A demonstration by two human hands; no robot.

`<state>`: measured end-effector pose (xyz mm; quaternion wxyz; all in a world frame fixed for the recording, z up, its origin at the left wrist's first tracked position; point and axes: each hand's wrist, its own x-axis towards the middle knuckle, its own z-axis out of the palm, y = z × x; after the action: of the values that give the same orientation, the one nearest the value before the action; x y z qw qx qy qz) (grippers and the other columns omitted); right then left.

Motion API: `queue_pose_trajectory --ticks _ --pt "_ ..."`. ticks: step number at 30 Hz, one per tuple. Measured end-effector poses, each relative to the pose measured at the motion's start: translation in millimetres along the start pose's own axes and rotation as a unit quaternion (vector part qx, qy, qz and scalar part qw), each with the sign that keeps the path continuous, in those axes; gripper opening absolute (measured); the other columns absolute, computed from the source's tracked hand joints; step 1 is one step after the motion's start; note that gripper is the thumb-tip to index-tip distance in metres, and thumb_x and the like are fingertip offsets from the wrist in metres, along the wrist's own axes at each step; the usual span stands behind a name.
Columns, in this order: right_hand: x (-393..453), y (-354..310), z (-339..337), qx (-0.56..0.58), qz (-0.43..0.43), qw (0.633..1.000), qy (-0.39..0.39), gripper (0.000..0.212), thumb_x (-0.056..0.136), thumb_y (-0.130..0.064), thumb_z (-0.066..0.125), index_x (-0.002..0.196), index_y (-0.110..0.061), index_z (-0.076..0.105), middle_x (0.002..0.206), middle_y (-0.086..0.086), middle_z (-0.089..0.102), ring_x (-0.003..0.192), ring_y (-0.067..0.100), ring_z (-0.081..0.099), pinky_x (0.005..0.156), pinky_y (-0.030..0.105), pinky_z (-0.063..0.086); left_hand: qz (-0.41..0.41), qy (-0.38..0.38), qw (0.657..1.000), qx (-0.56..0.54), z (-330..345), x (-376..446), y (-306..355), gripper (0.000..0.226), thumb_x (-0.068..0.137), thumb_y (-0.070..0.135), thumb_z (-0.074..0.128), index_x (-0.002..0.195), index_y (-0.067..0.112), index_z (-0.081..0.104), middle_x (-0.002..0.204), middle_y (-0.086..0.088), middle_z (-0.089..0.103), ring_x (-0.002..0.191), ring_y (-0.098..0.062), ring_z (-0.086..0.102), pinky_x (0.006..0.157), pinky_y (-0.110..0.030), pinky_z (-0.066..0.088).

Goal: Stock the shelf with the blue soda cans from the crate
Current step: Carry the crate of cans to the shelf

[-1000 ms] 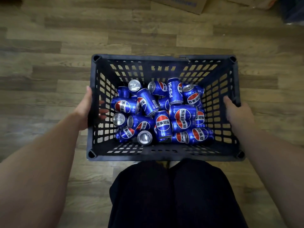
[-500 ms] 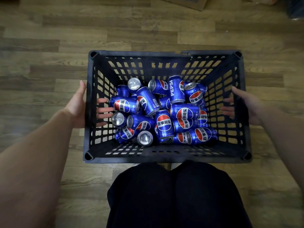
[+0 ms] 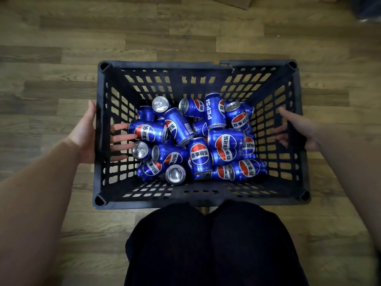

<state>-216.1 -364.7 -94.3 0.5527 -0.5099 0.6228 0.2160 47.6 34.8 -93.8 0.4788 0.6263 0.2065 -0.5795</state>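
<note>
A black lattice crate (image 3: pixel 198 66) stands on the wood floor in front of my knees. Several blue soda cans (image 3: pixel 199 153) lie jumbled on its bottom, some on their sides, some showing silver tops. My left hand (image 3: pixel 84 133) has its palm against the outside of the crate's left wall, and its fingers show inside beside the cans. My right hand (image 3: pixel 303 129) holds the right wall the same way, fingers dimly visible inside. No shelf is in view.
My dark trouser legs (image 3: pixel 214 244) sit against the crate's near edge. A cardboard box corner (image 3: pixel 237 1) lies at the top of the view, and a dark object (image 3: pixel 369 9) is at the top right. Wood flooring surrounds the crate.
Both hands slid down from the crate's rim onto the side walls, with fingers now showing inside. The crate fills more of the view than a second ago.
</note>
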Motion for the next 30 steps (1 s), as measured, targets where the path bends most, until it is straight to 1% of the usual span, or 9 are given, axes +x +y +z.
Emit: queue_pose_trajectory --ticks 3,6,9,15,20,23,25,27,30 --pt "-2.6 3.3 2.1 0.005 -0.009 1.0 0.023 0.062 0.079 -0.068 0.056 0.101 -0.011 0.064 0.098 0.008 0.064 0.068 0.017 0.054 0.059 0.029 0.046 -0.002 0.002 1.0 -0.004 1.1 -2.0 0.4 0.107 0.063 0.095 0.016 0.129 0.02 0.053 0.122 -0.013 0.064 0.111 -0.034 0.062 0.099 -0.058 0.038" --pt "-7.0 6.8 3.1 0.031 -0.047 0.997 0.046 0.047 0.081 -0.063 0.059 0.096 -0.018 0.062 0.093 0.005 0.059 0.074 0.016 0.054 0.064 0.028 0.047 0.001 0.006 1.0 -0.001 2.0 -3.9 0.5 0.107 0.064 0.094 0.015 0.13 0.019 0.052 0.122 -0.013 0.064 0.11 -0.033 0.062 0.096 -0.057 0.04" --pt "-10.1 6.1 4.0 0.067 -0.086 0.994 0.023 0.039 0.085 -0.056 0.058 0.1 -0.02 0.061 0.097 0.002 0.062 0.079 0.015 0.059 0.07 0.028 0.048 0.001 0.009 1.0 0.007 2.7 -5.2 1.3 0.106 0.065 0.094 0.015 0.13 0.019 0.052 0.121 -0.012 0.065 0.108 -0.031 0.064 0.093 -0.054 0.042" --pt "-6.6 4.6 -5.2 0.112 -0.066 0.99 -0.06 0.052 0.082 -0.057 0.059 0.116 -0.018 0.063 0.112 0.002 0.069 0.104 0.025 0.064 0.091 0.044 0.047 0.003 0.004 1.0 0.017 -0.7 -0.3 0.7 0.103 0.065 0.093 0.017 0.126 0.019 0.056 0.119 -0.012 0.066 0.104 -0.029 0.066 0.089 -0.051 0.044" --pt "1.3 4.9 -8.5 0.132 -0.057 0.981 -0.128 0.061 0.08 -0.062 0.054 0.123 -0.02 0.06 0.119 0.002 0.068 0.11 0.03 0.063 0.094 0.047 0.044 0.009 0.007 1.0 0.01 0.2 5.4 -0.3 0.101 0.066 0.093 0.013 0.12 0.023 0.061 0.115 -0.009 0.068 0.094 -0.025 0.07 0.084 -0.045 0.044" --pt "-2.7 2.2 -6.6 0.113 -0.056 0.985 -0.118 0.054 0.083 -0.06 0.052 0.119 -0.02 0.061 0.115 -0.002 0.07 0.106 0.024 0.064 0.089 0.038 0.046 0.011 0.028 0.999 0.01 2.1 5.4 -0.5 0.103 0.065 0.093 0.013 0.117 0.019 0.063 0.108 -0.008 0.07 0.08 -0.022 0.07 0.076 -0.039 0.044" --pt "-6.7 0.8 -5.9 0.102 -0.053 0.989 -0.096 0.047 0.083 -0.057 0.056 0.108 -0.018 0.064 0.107 -0.003 0.073 0.092 0.017 0.065 0.077 0.03 0.045 0.012 0.044 0.999 0.019 3.0 2.6 0.0 0.104 0.065 0.094 0.013 0.111 0.016 0.064 0.1 -0.008 0.07 0.076 -0.022 0.07 0.078 -0.039 0.045" --pt "-8.8 -0.3 -5.9 0.095 -0.048 0.991 -0.086 0.043 0.082 -0.055 0.059 0.1 -0.017 0.065 0.1 -0.002 0.074 0.078 0.014 0.062 0.069 0.027 0.043 0.013 0.042 0.999 0.032 4.2 -1.5 1.5 0.103 0.064 0.094 0.013 0.104 0.014 0.064 0.097 -0.01 0.07 0.084 -0.026 0.071 0.086 -0.043 0.045" --pt "-7.1 -0.9 -6.3 0.082 -0.039 0.992 -0.083 0.043 0.081 -0.054 0.061 0.101 -0.017 0.065 0.098 -0.002 0.074 0.075 0.013 0.062 0.066 0.027 0.043 0.006 0.041 0.998 0.05 6.3 -4.1 3.4 0.102 0.064 0.094 0.014 0.099 0.014 0.065 0.096 -0.012 0.071 0.09 -0.028 0.07 0.092 -0.048 0.044"
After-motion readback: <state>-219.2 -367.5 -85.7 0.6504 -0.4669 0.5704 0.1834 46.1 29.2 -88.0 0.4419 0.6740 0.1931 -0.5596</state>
